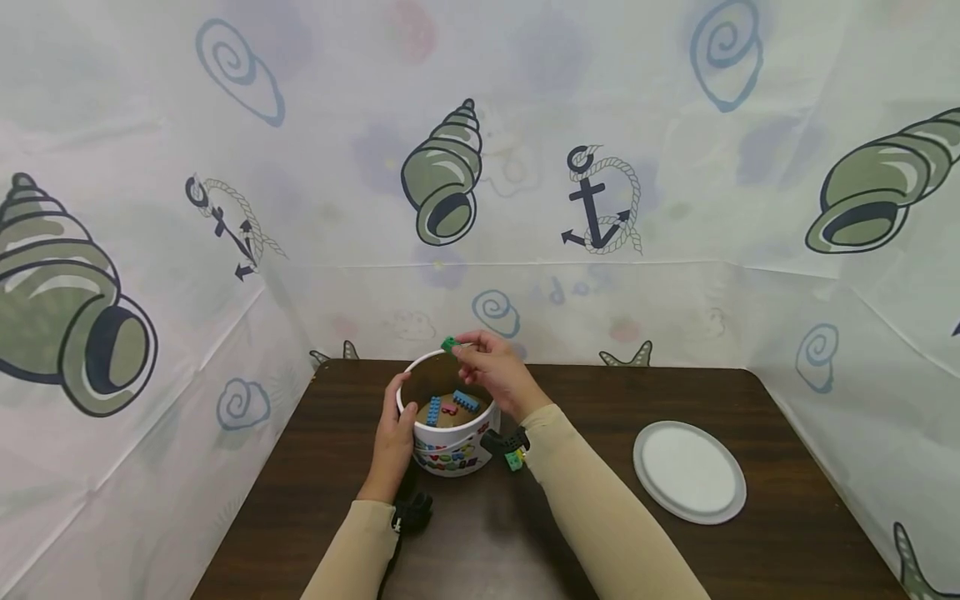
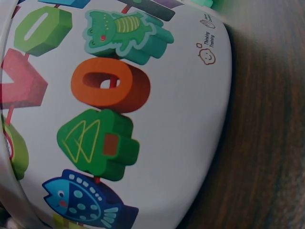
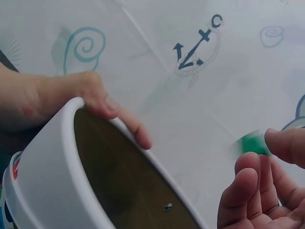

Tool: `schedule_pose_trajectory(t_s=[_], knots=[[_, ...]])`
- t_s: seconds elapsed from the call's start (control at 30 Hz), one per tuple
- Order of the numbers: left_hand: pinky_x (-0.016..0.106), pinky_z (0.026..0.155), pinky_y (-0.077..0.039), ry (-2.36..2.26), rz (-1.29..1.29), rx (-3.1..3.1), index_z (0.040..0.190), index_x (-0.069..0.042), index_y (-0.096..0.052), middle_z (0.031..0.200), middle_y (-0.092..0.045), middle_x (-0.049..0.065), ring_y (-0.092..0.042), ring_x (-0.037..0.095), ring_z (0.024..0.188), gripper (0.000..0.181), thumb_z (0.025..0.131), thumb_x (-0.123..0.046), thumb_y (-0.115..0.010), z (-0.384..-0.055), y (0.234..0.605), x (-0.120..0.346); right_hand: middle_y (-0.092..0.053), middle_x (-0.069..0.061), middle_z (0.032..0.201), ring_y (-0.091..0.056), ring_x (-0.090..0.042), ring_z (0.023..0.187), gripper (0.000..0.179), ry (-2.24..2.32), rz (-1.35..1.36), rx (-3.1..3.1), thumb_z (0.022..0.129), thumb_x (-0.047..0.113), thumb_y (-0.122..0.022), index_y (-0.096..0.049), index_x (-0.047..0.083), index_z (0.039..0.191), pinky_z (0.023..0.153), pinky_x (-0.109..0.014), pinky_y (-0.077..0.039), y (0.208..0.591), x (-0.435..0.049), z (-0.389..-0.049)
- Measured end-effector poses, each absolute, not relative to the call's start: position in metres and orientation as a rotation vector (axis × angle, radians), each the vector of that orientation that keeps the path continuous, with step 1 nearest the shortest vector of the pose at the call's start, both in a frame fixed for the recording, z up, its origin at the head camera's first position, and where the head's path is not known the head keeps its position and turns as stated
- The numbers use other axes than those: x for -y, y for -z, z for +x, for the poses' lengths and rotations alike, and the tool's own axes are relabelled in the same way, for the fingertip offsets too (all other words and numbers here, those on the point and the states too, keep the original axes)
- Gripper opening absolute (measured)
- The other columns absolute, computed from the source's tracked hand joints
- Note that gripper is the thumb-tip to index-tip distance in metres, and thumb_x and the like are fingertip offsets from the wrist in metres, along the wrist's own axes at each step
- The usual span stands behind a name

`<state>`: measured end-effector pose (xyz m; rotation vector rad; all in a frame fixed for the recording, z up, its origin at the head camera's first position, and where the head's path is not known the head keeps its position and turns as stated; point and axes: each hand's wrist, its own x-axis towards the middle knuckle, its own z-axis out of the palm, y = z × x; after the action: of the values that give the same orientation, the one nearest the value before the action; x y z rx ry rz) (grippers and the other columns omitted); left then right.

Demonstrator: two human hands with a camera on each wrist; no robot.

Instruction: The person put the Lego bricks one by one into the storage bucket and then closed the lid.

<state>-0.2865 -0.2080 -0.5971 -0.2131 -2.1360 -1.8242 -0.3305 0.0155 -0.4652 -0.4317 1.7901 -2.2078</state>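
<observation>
A round white tub (image 1: 450, 462) with colourful printed pictures stands on the table, tilted a little. My left hand (image 1: 393, 437) grips its left rim, with the thumb at the near side and fingers over the edge. Above the far right rim, my right hand (image 1: 491, 371) pinches a small green toy brick (image 1: 449, 343) between thumb and fingertips; the right wrist view shows this brick (image 3: 253, 144) blurred. Inside the tub lie blue bricks (image 1: 465, 401) and a pink brick (image 1: 448, 408). The left wrist view has only the tub's printed side (image 2: 167, 119).
A green and yellow piece (image 1: 514, 459) lies on the table right of the tub, partly hidden by the right wrist's strap. Farther right is a white round lid or plate (image 1: 690, 472). Printed cloth (image 1: 525, 300) hangs behind the dark wooden table (image 1: 585, 400).
</observation>
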Motion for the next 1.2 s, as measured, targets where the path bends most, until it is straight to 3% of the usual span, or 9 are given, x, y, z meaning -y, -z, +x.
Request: schedule_pose_trajectory(t_s=[0.37,0.6,0.87,1.2], knots=[[0.068,0.125,-0.031,1.837,-0.226,2.135,0.166,-0.036,-0.037,0.173,-0.036,0.003,-0.043,0.038,0.154,0.055,0.113,-0.024,-0.048,-0.287,0.596,0.207,-0.065,-0.002,0.098,-0.065,-0.019,0.085,0.036,2.208,-0.459,-1.873,0.106,0.021,-0.072,-0.063,0.002,0.135,0.077,-0.028,-0.055,0.452,-0.030,-0.322],[0.069,0.122,-0.033,1.831,-0.212,2.145,0.166,-0.036,-0.037,0.173,-0.037,0.005,-0.046,0.045,0.151,0.055,0.113,-0.033,-0.049,-0.286,0.593,0.209,-0.064,-0.003,0.098,-0.064,-0.019,0.085,0.030,2.194,-0.481,-1.924,0.106,0.023,-0.072,-0.065,0.004,0.129,0.077,-0.029,-0.055,0.449,-0.039,-0.315],[0.071,0.121,-0.034,1.826,-0.231,2.147,0.167,-0.037,-0.035,0.174,-0.036,0.006,-0.045,0.050,0.150,0.056,0.113,-0.038,-0.050,-0.286,0.593,0.209,-0.064,-0.006,0.099,-0.065,-0.019,0.083,0.030,2.214,-0.446,-1.959,0.106,0.020,-0.072,-0.064,0.001,0.128,0.077,-0.030,-0.055,0.454,-0.054,-0.311],[0.072,0.122,-0.033,1.836,-0.229,2.150,0.168,-0.035,-0.034,0.176,-0.034,0.007,-0.045,0.045,0.151,0.058,0.113,-0.039,-0.051,-0.285,0.596,0.210,-0.064,-0.002,0.094,-0.063,-0.020,0.080,0.026,2.272,-0.418,-1.989,0.107,0.015,-0.069,-0.063,-0.002,0.126,0.074,-0.029,-0.054,0.467,-0.080,-0.301]])
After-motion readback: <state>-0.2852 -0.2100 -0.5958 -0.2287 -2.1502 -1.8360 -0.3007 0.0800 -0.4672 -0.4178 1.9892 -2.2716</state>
